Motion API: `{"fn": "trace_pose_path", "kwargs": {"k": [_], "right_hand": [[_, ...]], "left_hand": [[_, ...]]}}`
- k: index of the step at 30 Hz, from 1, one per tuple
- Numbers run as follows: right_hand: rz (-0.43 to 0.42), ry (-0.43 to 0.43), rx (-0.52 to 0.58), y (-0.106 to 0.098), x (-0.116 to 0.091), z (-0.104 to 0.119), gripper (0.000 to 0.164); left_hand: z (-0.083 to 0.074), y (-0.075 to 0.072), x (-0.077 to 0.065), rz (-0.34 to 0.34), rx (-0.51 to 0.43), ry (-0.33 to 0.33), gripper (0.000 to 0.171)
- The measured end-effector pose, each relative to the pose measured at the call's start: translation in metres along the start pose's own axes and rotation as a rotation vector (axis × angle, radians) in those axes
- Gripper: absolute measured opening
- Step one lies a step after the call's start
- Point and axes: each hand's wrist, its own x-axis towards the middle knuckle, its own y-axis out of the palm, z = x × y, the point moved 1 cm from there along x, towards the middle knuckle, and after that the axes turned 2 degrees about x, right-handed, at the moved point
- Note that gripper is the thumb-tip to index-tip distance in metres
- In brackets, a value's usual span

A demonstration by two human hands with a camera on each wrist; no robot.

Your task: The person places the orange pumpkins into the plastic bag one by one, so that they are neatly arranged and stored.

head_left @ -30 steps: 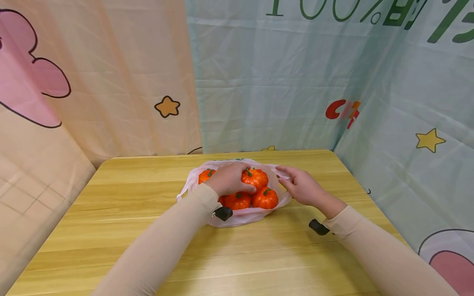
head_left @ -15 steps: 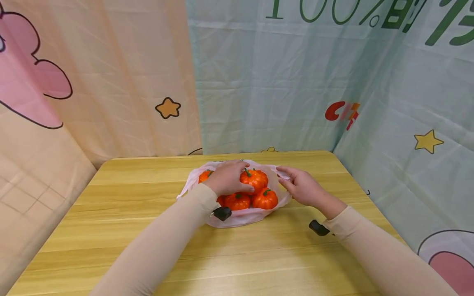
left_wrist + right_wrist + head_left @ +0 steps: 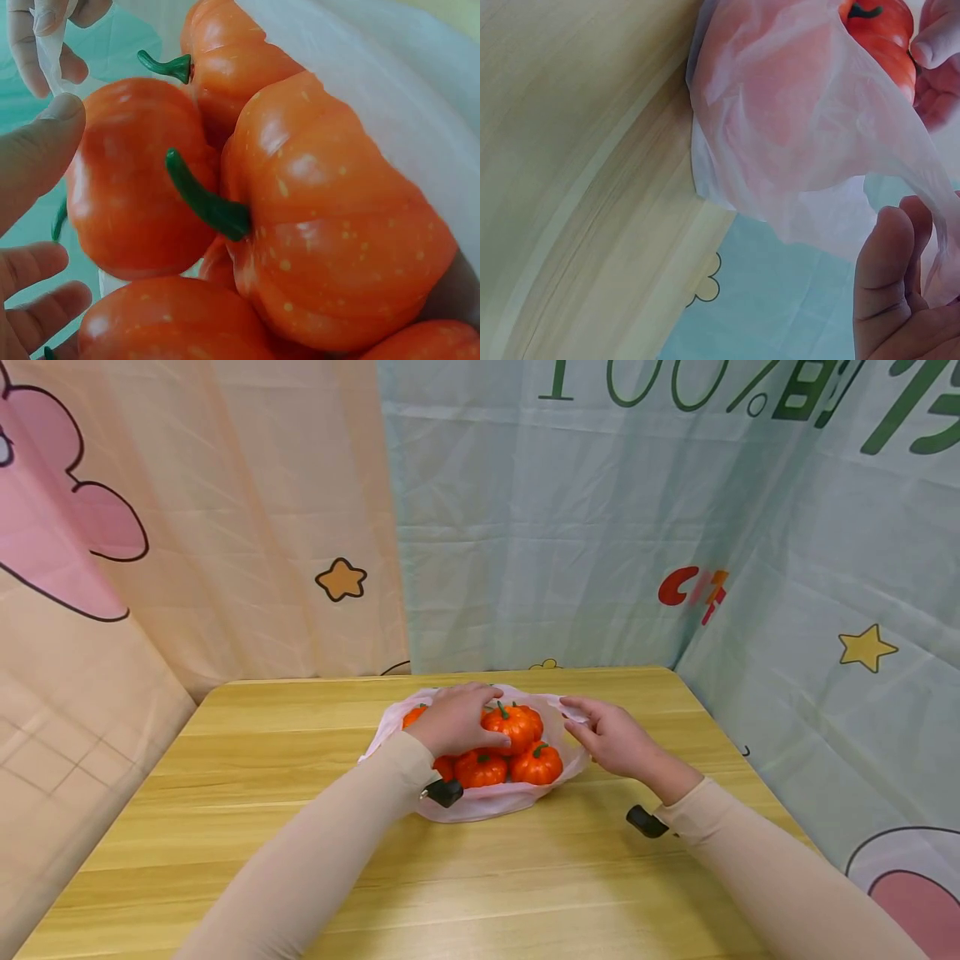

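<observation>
A thin, pale pink plastic bag point(image 3: 480, 808) lies with its mouth spread on the table, holding several small orange pumpkins with green stems. My left hand point(image 3: 459, 720) reaches into the bag and grips one pumpkin point(image 3: 512, 727) at the top of the pile, thumb on its near side. In the left wrist view that pumpkin point(image 3: 142, 180) sits between thumb and fingers, with other pumpkins point(image 3: 337, 217) close by. On the bag's right side, my right hand point(image 3: 617, 739) pinches the rim; the right wrist view has the plastic point(image 3: 937, 225) gathered at its fingers.
The wooden table point(image 3: 225, 777) extends around the bag. Behind it hang printed cloth curtains point(image 3: 525, 527), which also run along both sides. A pumpkin point(image 3: 536, 764) rests at the bag's front right, next to another pumpkin point(image 3: 482, 770).
My left hand has shifted slightly left with the gripped pumpkin, and more of a pumpkin behind it shows. The right hand stays at the bag's rim.
</observation>
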Motion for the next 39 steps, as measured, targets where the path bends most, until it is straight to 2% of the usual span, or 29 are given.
{"fn": "trace_pose_path", "kwargs": {"k": [7, 13, 24, 39], "right_hand": [[-0.008, -0.005, 0.002, -0.002, 0.0, 0.0, 0.046], [-0.008, -0.003, 0.009, -0.005, 0.0, 0.001, 0.046], [-0.036, -0.017, 0.01, -0.01, -0.001, 0.003, 0.044], [-0.1, -0.042, -0.011, -0.024, -0.006, -0.001, 0.042]], "left_hand": [[0.008, -0.009, -0.007, -0.025, 0.0, 0.02, 0.08], [0.029, -0.02, -0.018, -0.074, 0.005, 0.036, 0.076], [0.077, -0.04, -0.049, -0.118, 0.0, -0.033, 0.076], [0.132, -0.059, -0.094, -0.1, 0.03, -0.143, 0.081]]}}
